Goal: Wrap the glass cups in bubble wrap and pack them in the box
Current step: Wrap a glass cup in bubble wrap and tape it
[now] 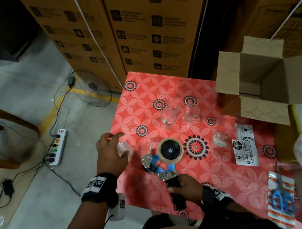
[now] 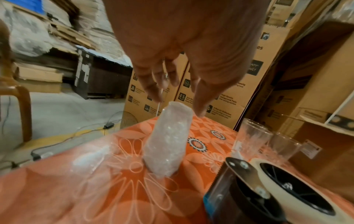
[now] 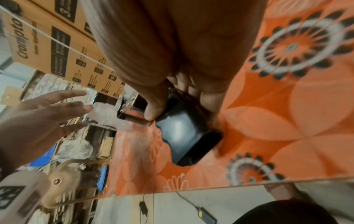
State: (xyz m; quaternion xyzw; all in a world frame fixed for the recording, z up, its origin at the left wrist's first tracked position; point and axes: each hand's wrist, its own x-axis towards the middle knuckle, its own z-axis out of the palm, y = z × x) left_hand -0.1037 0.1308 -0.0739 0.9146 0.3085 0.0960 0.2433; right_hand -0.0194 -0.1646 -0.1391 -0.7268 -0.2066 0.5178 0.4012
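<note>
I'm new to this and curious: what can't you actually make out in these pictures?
- Open box: head view, its near wall hides most of the floor.
- Sticker sheets: head view, print too small.
- Tape dispenser: right wrist view, right hand covers all but the handle.
- Wrapped cup: bubble wrap hides the glass.

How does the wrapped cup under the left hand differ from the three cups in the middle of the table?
The wrapped cup is covered in cloudy bubble wrap; the three cups are bare, clear glass. It stands alone near the table's left edge; they cluster together. All stand on the table, none in the box.
</note>
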